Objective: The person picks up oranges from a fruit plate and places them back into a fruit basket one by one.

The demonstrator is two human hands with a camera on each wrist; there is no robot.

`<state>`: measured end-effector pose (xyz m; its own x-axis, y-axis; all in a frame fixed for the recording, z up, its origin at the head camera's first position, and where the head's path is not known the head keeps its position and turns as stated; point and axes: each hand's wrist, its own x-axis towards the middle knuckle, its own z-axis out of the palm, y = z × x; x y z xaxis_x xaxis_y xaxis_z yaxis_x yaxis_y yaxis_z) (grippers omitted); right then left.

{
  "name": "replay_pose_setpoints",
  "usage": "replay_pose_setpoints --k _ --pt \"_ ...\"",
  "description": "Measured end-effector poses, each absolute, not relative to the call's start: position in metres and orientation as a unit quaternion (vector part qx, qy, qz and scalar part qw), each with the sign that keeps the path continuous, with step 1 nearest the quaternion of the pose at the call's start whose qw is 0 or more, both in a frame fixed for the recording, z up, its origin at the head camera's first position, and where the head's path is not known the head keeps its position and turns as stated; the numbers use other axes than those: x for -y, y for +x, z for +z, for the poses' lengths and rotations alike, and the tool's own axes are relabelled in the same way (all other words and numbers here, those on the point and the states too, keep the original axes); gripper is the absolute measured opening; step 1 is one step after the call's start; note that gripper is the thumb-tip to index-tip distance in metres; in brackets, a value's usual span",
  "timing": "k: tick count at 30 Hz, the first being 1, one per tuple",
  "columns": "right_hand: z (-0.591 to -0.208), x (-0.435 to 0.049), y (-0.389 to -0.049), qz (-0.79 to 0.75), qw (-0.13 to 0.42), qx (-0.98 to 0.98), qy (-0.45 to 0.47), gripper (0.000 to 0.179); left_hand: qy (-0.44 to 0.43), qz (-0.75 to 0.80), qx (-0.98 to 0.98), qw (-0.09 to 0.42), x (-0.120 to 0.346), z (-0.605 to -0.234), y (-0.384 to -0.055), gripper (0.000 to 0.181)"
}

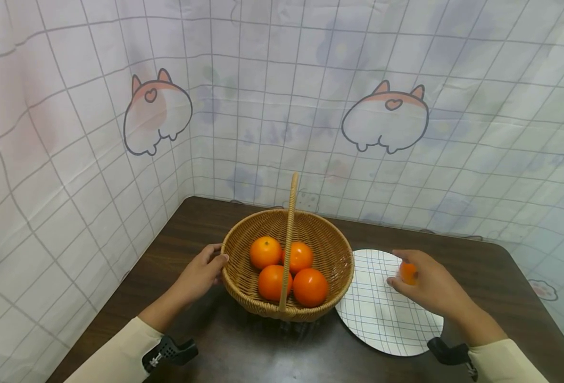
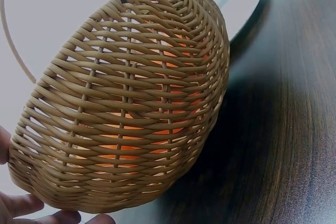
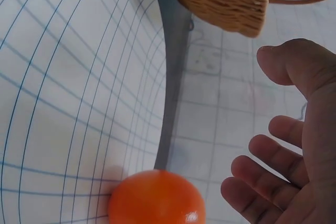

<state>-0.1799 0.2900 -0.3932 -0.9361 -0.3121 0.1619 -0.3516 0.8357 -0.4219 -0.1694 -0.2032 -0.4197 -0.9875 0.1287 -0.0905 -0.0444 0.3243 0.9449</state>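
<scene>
My left hand point(image 1: 204, 272) grips the left rim of a wicker basket point(image 1: 236, 284), thumb over the edge and fingers against the outside. Several oranges point(image 1: 310, 287) lie inside the basket, also showing through the weave in the left wrist view. To the right, a single orange point(image 3: 157, 200) sits on a white plate with a blue grid pattern point(image 1: 373, 314). My right hand point(image 1: 430, 282) hovers over that plate, partly hiding the orange in the head view. In the right wrist view its fingers point(image 3: 262, 187) are spread, loosely bent and apart from the orange.
The basket's tall arched handle point(image 1: 289, 239) rises across its middle. Plate and basket stand side by side on a dark wooden table point(image 1: 263, 351). A grid-patterned curtain point(image 1: 272, 106) hangs behind and along the left side.
</scene>
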Motion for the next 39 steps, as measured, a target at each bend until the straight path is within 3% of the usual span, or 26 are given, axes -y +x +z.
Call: replay_pose_setpoints --k 12,39 --pt "-0.4 -0.313 -0.184 0.22 0.052 0.963 0.149 0.068 0.024 0.584 -0.808 0.072 0.203 -0.419 -0.169 0.058" --pt "-0.426 -0.346 -0.201 0.208 0.02 0.975 0.081 0.086 0.022 0.575 -0.815 0.071 0.203 -0.418 -0.169 0.058"
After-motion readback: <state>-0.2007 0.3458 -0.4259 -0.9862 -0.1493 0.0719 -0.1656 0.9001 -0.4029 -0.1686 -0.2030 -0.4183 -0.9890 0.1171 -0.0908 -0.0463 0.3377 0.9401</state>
